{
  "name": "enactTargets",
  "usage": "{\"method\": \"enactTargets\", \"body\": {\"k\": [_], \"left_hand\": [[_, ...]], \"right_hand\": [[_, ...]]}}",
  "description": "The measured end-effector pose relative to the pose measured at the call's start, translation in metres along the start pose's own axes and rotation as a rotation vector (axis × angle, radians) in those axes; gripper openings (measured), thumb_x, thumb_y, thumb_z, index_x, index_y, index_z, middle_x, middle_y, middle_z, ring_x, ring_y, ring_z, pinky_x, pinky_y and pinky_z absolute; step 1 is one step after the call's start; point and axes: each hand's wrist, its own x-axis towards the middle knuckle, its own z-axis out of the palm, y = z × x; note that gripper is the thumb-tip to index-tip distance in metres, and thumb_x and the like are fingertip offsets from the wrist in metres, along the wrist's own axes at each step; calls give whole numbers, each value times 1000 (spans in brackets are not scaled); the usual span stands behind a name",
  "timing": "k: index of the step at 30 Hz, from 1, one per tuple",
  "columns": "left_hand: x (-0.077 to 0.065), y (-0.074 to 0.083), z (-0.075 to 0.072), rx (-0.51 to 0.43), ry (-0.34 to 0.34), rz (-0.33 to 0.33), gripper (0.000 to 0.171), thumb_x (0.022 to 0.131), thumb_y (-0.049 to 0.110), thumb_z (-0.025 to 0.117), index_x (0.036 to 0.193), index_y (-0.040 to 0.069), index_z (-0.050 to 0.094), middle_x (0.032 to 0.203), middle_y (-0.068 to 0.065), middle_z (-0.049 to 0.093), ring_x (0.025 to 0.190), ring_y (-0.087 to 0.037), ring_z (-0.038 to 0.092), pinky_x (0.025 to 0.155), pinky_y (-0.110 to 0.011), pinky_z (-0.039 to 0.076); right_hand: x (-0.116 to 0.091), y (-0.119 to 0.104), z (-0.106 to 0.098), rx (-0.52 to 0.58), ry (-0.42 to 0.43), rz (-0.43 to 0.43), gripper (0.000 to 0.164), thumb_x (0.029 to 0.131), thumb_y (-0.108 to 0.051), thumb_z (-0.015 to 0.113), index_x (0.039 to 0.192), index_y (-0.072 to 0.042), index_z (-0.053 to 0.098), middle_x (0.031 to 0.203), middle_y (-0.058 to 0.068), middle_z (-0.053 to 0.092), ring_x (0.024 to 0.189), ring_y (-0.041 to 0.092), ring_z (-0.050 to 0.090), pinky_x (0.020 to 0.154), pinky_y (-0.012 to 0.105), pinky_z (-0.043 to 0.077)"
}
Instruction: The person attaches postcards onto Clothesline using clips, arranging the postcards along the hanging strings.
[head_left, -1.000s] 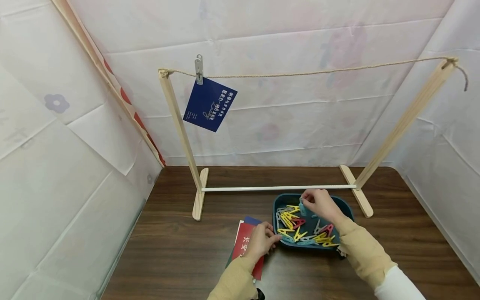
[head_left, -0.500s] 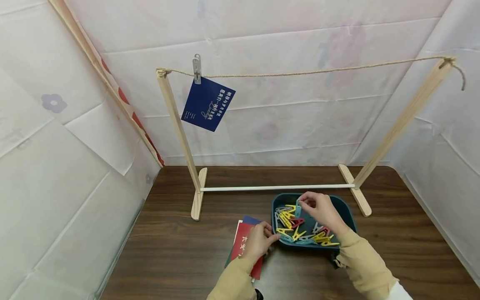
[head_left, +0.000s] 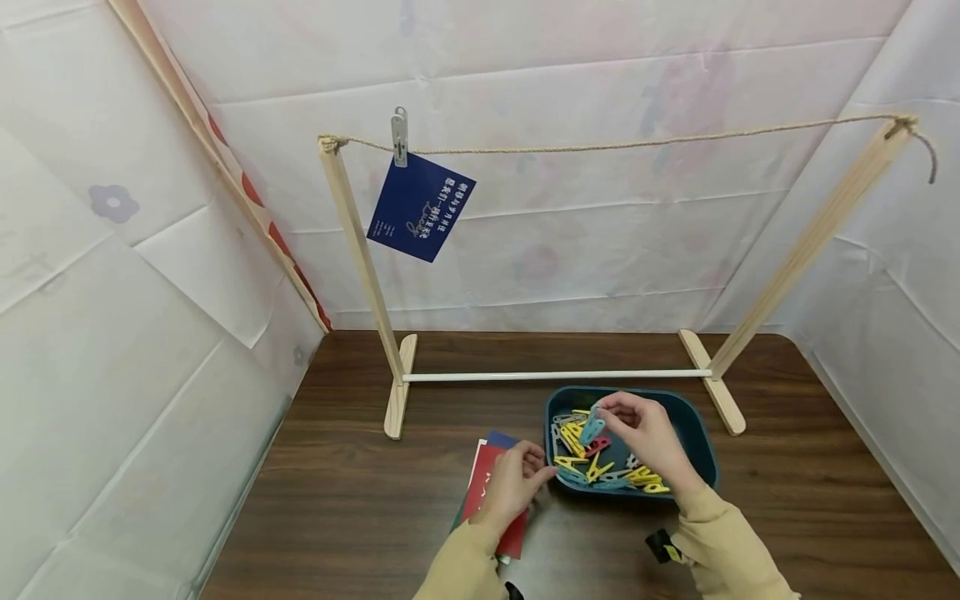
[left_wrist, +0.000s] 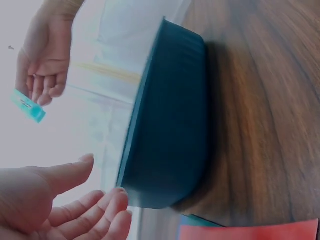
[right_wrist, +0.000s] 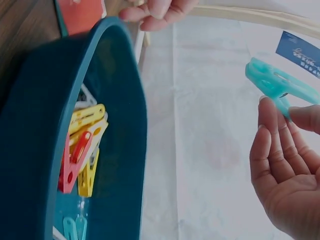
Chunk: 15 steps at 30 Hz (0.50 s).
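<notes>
My right hand (head_left: 645, 429) pinches a turquoise clothespin (head_left: 592, 427) between thumb and fingers above a dark teal basin (head_left: 701, 442). The right wrist view shows this clothespin (right_wrist: 280, 82) up close, its tip pointing away from the palm. Several yellow, red, grey and blue clothespins (right_wrist: 82, 145) lie inside the basin. My left hand (head_left: 510, 483) is over the stack of cards by the basin's left rim, fingers loosely bent and holding nothing. In the left wrist view its fingertips (left_wrist: 120, 192) are at the rim; whether they touch it I cannot tell. A red card (head_left: 513, 537) tops the stack, partly hidden by that hand.
A wooden stand with a left post (head_left: 360, 258) and a right post (head_left: 813, 250) carries a rope (head_left: 600, 148). From the rope hangs a blue card (head_left: 420, 208) under a grey clip (head_left: 400, 137). A white rod (head_left: 555, 376) joins the feet behind the basin.
My right hand has lifted the turquoise clothespin a little and brought it left and nearer, with the clothespin now tilted. My left hand has hardly moved.
</notes>
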Motion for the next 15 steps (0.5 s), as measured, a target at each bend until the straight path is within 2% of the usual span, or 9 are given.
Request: {"method": "enactTargets", "body": {"k": [6, 8, 13, 15], "left_hand": [[-7, 15, 0, -93, -3, 105, 24, 77, 17, 69, 95, 3, 59, 78, 2, 60, 64, -7, 54, 58, -20, 45], [-11, 26, -1, -120, 1, 129, 24, 77, 16, 69, 95, 4, 59, 79, -1, 62, 64, -8, 54, 58, -22, 45], [-17, 41, -2, -155, 24, 175, 24, 77, 19, 69, 96, 8, 59, 80, 1, 61, 63, -6, 53, 55, -22, 45], [-17, 40, 0, -164, 30, 198, 25, 77, 23, 68, 97, 10, 59, 80, 4, 61, 62, -4, 53, 54, -20, 44]], "right_hand": [[-10, -21, 2, 93, 36, -10, 11, 87, -5, 55, 93, 3, 61, 78, 10, 63, 61, 10, 58, 57, 25, 48], [-14, -30, 3, 101, 53, -11, 11, 86, -2, 55, 92, 5, 60, 77, 13, 63, 61, 10, 57, 56, 24, 48], [-18, -24, 7, 159, 77, -41, 11, 86, -3, 55, 92, 5, 60, 76, 10, 63, 61, 10, 57, 57, 24, 48], [-19, -18, 9, 188, 82, -53, 11, 87, -5, 56, 93, 3, 61, 76, 8, 63, 62, 10, 58, 56, 24, 48]]}}
